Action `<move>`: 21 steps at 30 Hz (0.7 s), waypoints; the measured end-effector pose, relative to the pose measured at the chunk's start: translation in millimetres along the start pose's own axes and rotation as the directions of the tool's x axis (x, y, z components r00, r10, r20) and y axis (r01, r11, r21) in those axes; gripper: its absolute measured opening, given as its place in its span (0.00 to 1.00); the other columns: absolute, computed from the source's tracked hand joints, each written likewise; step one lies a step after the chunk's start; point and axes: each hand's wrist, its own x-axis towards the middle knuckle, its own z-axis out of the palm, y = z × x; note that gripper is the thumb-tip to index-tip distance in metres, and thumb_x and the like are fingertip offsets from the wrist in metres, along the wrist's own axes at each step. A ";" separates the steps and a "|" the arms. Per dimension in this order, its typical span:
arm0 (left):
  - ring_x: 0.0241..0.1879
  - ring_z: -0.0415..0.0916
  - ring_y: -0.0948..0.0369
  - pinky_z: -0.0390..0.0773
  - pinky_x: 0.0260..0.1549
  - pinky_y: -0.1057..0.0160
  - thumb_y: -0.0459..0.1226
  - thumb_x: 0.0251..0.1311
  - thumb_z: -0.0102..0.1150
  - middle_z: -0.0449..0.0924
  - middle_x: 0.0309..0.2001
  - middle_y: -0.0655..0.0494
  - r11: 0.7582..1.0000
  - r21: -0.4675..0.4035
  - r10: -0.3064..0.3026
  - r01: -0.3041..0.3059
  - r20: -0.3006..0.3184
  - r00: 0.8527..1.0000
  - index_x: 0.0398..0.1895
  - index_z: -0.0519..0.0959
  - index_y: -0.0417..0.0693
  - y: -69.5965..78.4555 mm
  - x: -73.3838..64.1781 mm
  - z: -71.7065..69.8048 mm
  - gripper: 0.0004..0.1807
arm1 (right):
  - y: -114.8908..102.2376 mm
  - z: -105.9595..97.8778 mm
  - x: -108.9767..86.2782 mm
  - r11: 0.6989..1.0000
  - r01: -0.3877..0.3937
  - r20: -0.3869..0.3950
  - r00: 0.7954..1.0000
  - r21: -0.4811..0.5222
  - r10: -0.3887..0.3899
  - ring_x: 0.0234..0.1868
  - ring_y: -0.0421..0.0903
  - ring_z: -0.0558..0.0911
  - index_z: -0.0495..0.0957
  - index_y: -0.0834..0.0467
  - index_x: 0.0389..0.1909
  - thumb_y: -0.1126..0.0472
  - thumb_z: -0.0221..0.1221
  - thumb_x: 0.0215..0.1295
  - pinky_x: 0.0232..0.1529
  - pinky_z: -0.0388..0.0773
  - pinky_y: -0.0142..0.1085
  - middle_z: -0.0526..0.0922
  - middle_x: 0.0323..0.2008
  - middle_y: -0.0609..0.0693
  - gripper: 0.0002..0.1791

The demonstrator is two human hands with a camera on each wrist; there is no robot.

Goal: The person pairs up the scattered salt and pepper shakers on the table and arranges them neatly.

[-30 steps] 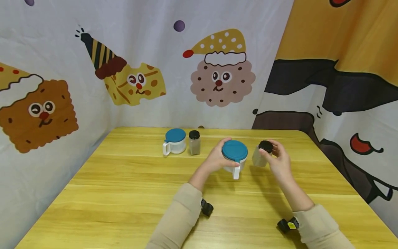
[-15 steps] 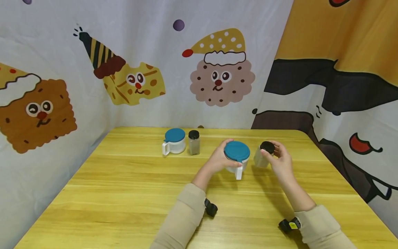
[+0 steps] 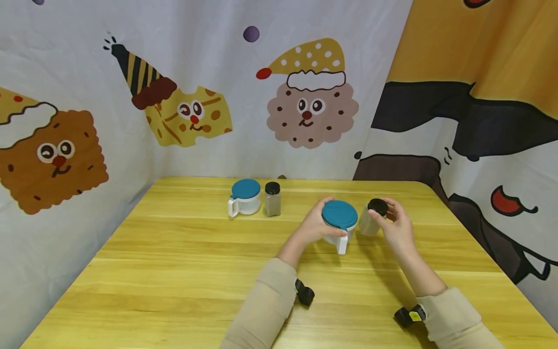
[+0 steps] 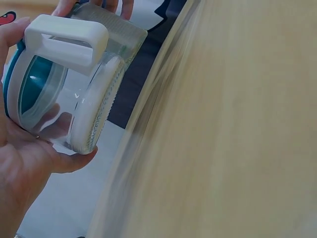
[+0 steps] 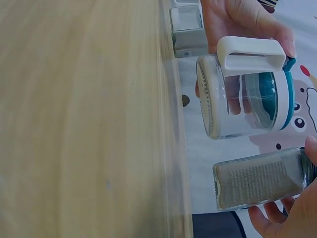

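Observation:
My left hand [image 3: 320,225] grips a round glass seasoning jar [image 4: 81,94] with a blue lid and a white handle, its fingers and thumb around the side. White contents lie at the bottom of that jar. Just to its right, my right hand [image 3: 395,225] holds a square glass spice jar [image 5: 260,179] with a black lid, pinched near the top. Pale powder fills much of it. Both jars are held above the wooden table [image 3: 174,281], close together and a little tilted. The right wrist view shows the undersides of both jars off the tabletop.
Toward the back left of the table stand another blue-lidded jar [image 3: 246,198] with a white handle and another black-lidded spice jar [image 3: 272,199], side by side. Behind the table hangs a cartoon-printed cloth [image 3: 196,160].
My left hand has carried the blue-lidded jar to the right and slightly nearer. My right hand and the spice jar have shifted a little to the right. The two jars at the back stay put.

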 end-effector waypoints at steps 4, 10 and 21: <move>0.58 0.69 0.56 0.68 0.56 0.53 0.35 0.41 0.78 0.67 0.64 0.54 1.000 -0.018 -0.009 0.009 0.000 1.000 0.71 0.59 0.58 -0.9 0.3 2.9 0.53 | 1.1 -1.3 -0.7 1.000 -0.002 0.002 1.000 -0.006 0.002 0.51 0.48 0.70 0.66 0.60 0.64 0.52 0.61 0.65 0.44 0.68 0.31 0.73 0.55 0.58 0.30; 0.59 0.68 0.55 0.67 0.56 0.53 0.34 0.40 0.79 0.67 0.64 0.54 0.999 -0.028 -0.028 0.028 -0.008 1.000 0.71 0.59 0.60 -2.7 1.6 7.3 0.53 | 3.2 -5.8 -1.8 1.000 -0.001 0.004 1.000 -0.008 0.001 0.51 0.48 0.70 0.66 0.61 0.64 0.53 0.61 0.65 0.43 0.68 0.28 0.73 0.56 0.59 0.30; 0.58 0.69 0.57 0.67 0.56 0.55 0.33 0.38 0.79 0.67 0.63 0.55 0.998 -0.064 -0.024 0.024 -0.010 1.000 0.71 0.59 0.58 -6.6 1.9 12.2 0.54 | 7.7 -13.1 -3.2 1.000 -0.020 0.033 0.999 -0.022 0.021 0.51 0.47 0.70 0.65 0.61 0.66 0.53 0.61 0.65 0.41 0.68 0.24 0.71 0.58 0.61 0.32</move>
